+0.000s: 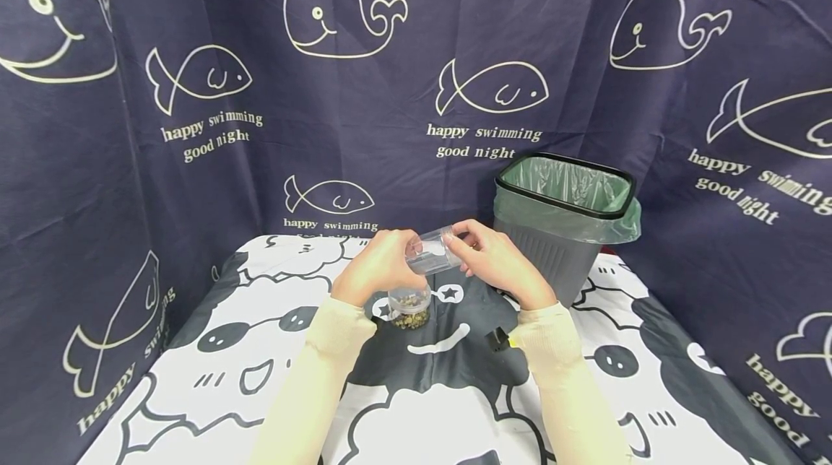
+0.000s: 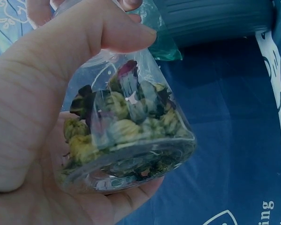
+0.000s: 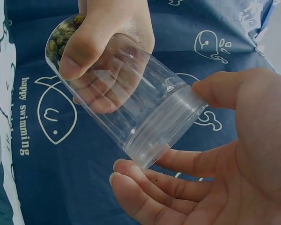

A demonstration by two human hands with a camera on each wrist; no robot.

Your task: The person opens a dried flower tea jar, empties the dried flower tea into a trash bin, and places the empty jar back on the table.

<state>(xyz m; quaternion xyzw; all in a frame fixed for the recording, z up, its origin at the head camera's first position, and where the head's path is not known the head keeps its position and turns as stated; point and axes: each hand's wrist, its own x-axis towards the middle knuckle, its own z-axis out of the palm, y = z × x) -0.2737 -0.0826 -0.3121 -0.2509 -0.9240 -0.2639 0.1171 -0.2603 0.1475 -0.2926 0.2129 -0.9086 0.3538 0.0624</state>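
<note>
My left hand [image 1: 377, 263] grips a clear plastic jar [image 1: 430, 257] round its base end, thumb on one side and fingers on the other. Dried flower buds [image 2: 124, 129], yellow-green with a few dark reddish pieces, lie at the bottom of this jar, which tilts toward my right hand [image 1: 497, 261]. At the other end a clear lid [image 3: 171, 126] sits on the jar's mouth. My right thumb and fingertips pinch the lid from opposite sides. Just below the left hand, a second clear jar [image 1: 409, 310] with dried yellowish buds stands on the table, partly hidden.
A grey bin [image 1: 546, 259] with a black rim and green liner bag [image 1: 614, 230] stands behind the right hand. A small black object [image 1: 498, 339] lies by the right sleeve. Cartoon-print cloth [image 1: 429, 414] covers the table; dark printed curtains [image 1: 364, 125] hang around it.
</note>
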